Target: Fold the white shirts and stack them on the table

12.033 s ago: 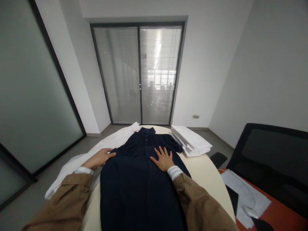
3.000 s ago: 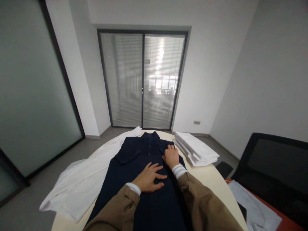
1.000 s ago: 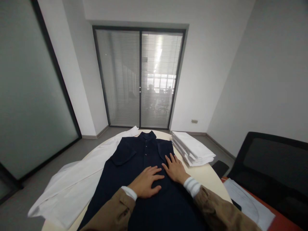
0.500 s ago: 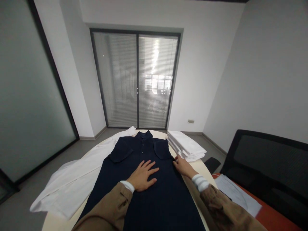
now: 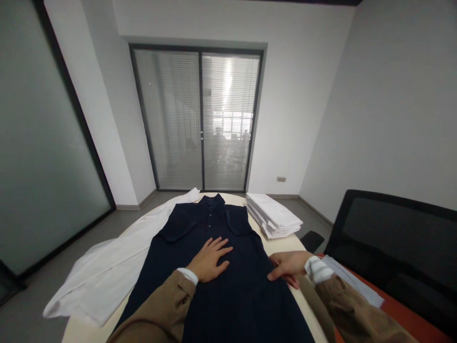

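Left hand flat atop the navy shirt, seemingly mid-chest

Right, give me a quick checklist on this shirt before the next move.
1. Navy button-front shirt: flat, front up, collar at the far side. Ok.
2. Its sleeves: none stick out past the sides. Ok.
3. Left hand: flat on the shirt's front. Ok.
4. Right hand: at the shirt's right edge; whether it grips the cloth, cannot tell.
5. Stack of folded white garments: edges fanned, not squared. Not ok.
6. Loose white garment: rumpled, spilling over the table's edge. Not ok.
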A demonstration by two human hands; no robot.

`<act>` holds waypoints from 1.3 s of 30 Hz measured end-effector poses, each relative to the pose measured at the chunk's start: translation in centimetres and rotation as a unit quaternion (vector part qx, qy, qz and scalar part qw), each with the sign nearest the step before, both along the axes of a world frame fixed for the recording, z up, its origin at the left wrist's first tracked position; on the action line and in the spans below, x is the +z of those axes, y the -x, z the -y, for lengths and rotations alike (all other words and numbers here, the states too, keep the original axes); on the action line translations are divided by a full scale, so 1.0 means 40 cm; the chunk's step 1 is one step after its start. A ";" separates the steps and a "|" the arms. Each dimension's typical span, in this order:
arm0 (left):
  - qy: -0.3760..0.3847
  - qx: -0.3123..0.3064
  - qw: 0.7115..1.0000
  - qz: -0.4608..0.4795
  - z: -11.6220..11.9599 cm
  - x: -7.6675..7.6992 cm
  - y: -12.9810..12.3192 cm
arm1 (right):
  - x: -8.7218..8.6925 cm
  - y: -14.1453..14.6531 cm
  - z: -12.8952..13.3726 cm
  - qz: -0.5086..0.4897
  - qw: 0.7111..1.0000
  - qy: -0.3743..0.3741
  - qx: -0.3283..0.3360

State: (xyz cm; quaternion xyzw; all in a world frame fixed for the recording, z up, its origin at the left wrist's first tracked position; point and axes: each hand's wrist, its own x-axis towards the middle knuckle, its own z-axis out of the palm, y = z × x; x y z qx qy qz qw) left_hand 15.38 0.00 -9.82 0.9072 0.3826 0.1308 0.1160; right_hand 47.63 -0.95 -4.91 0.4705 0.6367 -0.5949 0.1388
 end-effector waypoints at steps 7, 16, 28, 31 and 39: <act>-0.006 0.018 1.000 0.000 -0.001 -0.006 0.002 | 0.024 0.014 -0.028 0.200 0.967 -0.158 -0.012; -0.007 0.019 1.000 0.005 0.002 -0.008 0.003 | 0.061 0.246 -0.120 0.258 0.817 -0.498 -0.136; -0.134 0.240 0.955 0.107 -0.034 -0.026 0.018 | -0.143 0.443 -0.176 0.231 0.788 -0.525 -0.225; -0.155 0.372 0.908 0.114 -0.062 -0.031 0.040 | -0.179 0.430 -0.169 0.208 0.766 -0.569 -0.216; -0.021 0.600 0.790 0.121 -0.132 0.005 0.234 | -0.176 0.421 -0.181 0.201 0.780 -0.555 -0.209</act>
